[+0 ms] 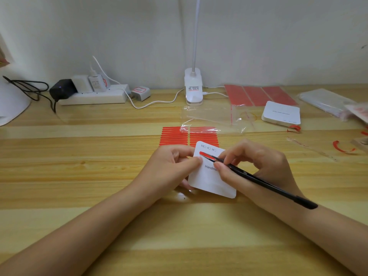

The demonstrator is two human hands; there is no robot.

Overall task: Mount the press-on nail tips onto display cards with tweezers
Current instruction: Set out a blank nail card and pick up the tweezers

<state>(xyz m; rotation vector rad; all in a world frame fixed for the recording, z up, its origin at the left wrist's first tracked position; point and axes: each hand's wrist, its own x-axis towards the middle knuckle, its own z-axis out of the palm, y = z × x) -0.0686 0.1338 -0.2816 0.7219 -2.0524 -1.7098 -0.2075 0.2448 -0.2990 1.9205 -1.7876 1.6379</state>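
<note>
Nearest, the left hand (175, 164) pinches the left edge of a white card (211, 180), thumb on top, holding it tilted just above the table (79, 176). The right hand (253, 166) grips black tweezers (258, 181), fingers closed on them; their tips pinch a red strip (204, 154) against the card's top. Behind lies a sheet of red strips (174, 136). Farther right sits a card stack (281, 114).

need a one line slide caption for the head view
Left hand steadies a white display card while the right hand lays a red strip on it with black tweezers.
</note>
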